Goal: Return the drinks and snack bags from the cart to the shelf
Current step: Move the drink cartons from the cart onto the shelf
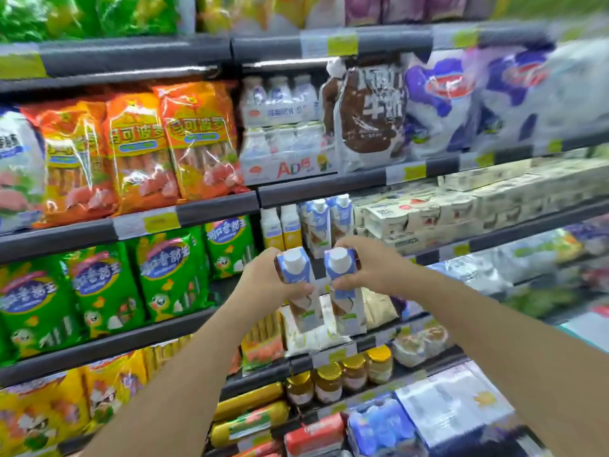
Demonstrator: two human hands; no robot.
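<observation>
Cartons are held up near the shelf (pixel 346 189): one blue carton (pixel 301 285) is wrapped by the left hand (pixel 263 285), the other carton (pixel 344 285) by the right hand (pixel 372 268), fingers curled tight, so both can be stood beside the matching cartons (pixel 329 222)

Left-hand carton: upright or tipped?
Upright, leaning slightly: the carton has its white cap on top, with the left hand gripping it.

Two bare forearms, left hand (pixel 263 278) and right hand (pixel 365 268) alike ungloved, without sleeves, rings or watch.
</observation>
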